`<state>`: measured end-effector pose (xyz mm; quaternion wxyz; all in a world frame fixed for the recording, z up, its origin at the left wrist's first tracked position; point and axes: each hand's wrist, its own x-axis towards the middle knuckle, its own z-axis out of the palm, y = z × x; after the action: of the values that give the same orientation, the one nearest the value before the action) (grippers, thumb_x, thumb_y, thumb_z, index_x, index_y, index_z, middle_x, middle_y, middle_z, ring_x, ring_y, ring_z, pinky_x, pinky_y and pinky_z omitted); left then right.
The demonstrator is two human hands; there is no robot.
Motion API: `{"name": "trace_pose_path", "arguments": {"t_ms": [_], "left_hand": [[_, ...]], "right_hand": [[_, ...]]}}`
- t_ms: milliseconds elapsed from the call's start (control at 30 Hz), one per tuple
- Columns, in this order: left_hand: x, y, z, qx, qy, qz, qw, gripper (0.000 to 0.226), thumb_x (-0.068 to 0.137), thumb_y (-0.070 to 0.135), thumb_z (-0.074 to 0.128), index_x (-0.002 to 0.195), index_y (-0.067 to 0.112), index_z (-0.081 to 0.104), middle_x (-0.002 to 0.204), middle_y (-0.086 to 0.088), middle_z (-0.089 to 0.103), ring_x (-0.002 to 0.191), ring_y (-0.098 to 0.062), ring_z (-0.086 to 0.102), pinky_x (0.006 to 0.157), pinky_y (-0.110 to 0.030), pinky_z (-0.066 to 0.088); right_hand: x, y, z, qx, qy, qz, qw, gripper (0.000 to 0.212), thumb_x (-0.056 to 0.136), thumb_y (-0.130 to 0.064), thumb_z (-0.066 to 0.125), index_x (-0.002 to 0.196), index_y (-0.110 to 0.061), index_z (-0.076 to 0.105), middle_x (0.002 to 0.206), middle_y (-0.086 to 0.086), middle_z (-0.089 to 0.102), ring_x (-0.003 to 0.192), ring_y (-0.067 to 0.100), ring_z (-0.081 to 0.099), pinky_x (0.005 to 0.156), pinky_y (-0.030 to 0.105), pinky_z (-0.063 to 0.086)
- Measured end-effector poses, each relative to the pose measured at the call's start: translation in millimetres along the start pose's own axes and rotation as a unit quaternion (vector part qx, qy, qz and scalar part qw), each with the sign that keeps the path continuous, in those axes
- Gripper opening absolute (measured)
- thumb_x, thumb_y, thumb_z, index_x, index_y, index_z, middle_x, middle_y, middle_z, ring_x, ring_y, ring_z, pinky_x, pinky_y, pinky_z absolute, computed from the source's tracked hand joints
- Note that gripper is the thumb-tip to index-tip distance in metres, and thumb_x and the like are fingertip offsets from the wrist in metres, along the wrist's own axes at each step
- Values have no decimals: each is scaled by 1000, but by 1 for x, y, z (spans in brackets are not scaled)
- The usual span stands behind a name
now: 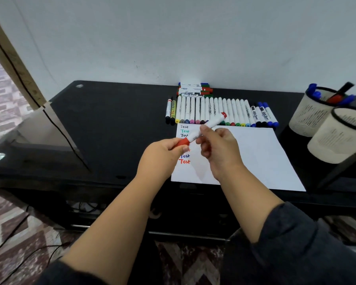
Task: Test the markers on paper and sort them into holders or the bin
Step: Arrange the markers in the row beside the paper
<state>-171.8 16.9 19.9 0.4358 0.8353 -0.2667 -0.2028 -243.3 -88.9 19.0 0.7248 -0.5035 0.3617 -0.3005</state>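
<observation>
Red marker (201,130) held over the paper's (261,157) left edge, left hand (164,151) pinching its cap, right hand (216,145) pinching the barrel; probably light, stiff, smooth: grip mid-barrel, pull cap straight

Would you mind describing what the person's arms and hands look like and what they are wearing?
Both forearms are bare, with dark grey sleeves pushed up towards the elbows. The left hand and the right hand wear no gloves, and no rings, watch or bracelets show. The sleeves look plain, with no visible markings.
</observation>
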Motion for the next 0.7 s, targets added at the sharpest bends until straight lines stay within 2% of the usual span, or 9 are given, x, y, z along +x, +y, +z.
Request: {"name": "trace_pose_path", "arguments": {"t_ms": [67, 100, 200, 233, 300, 367, 433, 533, 700], "left_hand": [[-2, 9, -3, 17, -10, 0, 1000, 31, 92, 36, 56, 121, 25, 62, 82, 12, 58, 72, -7, 51, 64, -24, 45], [-4, 14, -4, 16, -15, -2, 1000, 31, 92, 37, 55, 120, 24, 62, 84, 9, 60, 72, -9, 51, 64, -25, 45], [-10, 29, -4, -1, -30, 9, 1000, 30, 93, 35, 55, 119, 24, 63, 88, 3, 63, 67, -11, 49, 56, -24, 40], [-12, 33, -3, -3, -37, 17, 999, 29, 93, 34, 54, 119, 25, 63, 87, 3, 63, 67, -12, 49, 55, -23, 39], [-13, 42, -1, -4, -49, 34, 998, 28, 93, 31, 54, 119, 26, 63, 88, 2, 62, 71, -12, 51, 55, -22, 39], [-12, 51, 1, -19, -57, 49, 997, 26, 92, 31, 56, 117, 27, 65, 91, 1, 64, 77, -13, 53, 58, -21, 40], [-8, 61, 3, -43, -61, 62, 995, 21, 91, 33, 57, 109, 29, 67, 92, 4, 66, 81, -11, 54, 58, -17, 37], [1, 75, 11, -77, -82, 89, 990, 9, 91, 36, 56, 95, 38, 64, 93, 13, 66, 87, -2, 55, 62, -16, 37], [30, 95, 37, -66, -128, 112, 983, 37, 93, 38, 53, 129, 29, 57, 131, 11, 56, 122, -8, 46, 89, -19, 31]], "right_hand": [[-4, -4, -8, -125, 7, -89, 988, 17, 88, -14, 63, 90, -21, 48, 76, -1, 59, 63, 9, 50, 56, 17, 40], [-7, -8, -12, -210, 3, -150, 966, 17, 89, -11, 61, 97, -23, 51, 79, -5, 55, 66, 5, 49, 57, 11, 40], [-11, -17, -28, -445, -15, -316, 838, 36, 92, -10, 58, 125, -23, 56, 93, -6, 42, 78, 3, 42, 64, 1, 33], [-12, -20, -33, -497, -13, -349, 794, 36, 92, -12, 59, 126, -22, 58, 97, -5, 39, 84, 6, 40, 66, 5, 32], [-11, -27, -42, -548, 4, -417, 725, 31, 88, -10, 63, 118, -17, 66, 98, 3, 41, 89, 16, 43, 66, 24, 37], [-7, -36, -51, -567, 4, -454, 687, 24, 83, -6, 68, 106, -10, 70, 97, 14, 51, 89, 29, 52, 60, 30, 39], [0, -45, -59, -579, -5, -457, 675, 19, 83, -5, 66, 102, -5, 68, 100, 18, 55, 89, 35, 56, 58, 37, 47], [13, -58, -72, -598, 8, -427, 679, 16, 90, -7, 57, 105, -3, 61, 106, 15, 54, 91, 34, 56, 67, 45, 51], [37, -84, -102, -553, 94, -381, 735, 18, 94, -14, 52, 111, -8, 53, 110, 6, 50, 85, 22, 54, 64, 31, 38]]}}
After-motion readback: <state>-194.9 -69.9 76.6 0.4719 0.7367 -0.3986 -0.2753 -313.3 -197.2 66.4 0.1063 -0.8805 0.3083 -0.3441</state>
